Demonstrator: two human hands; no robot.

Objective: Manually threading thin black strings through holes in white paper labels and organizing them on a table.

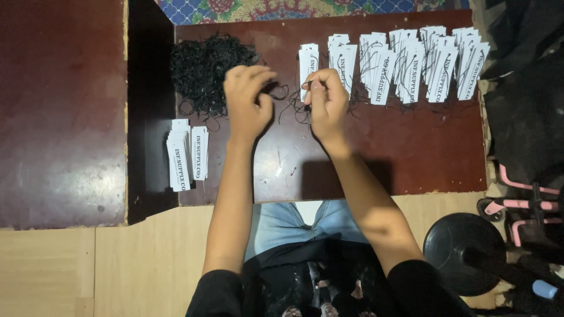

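My left hand (248,101) and my right hand (326,101) are raised side by side over a dark red board (388,152). Both pinch a thin black string (289,93) stretched between them. The right hand also holds a white paper tag (308,66) upright, its top showing above the fingers. A tangled heap of black strings (202,69) lies just left of my left hand. Rows of white tags with strings attached (405,61) lie to the right of my right hand.
A stack of plain white tags (187,154) lies at the board's left edge. A dark red table (61,111) is at left. A black round weight (464,249) and pink-handled gear (523,205) sit at lower right, on a pale wooden floor (70,270).
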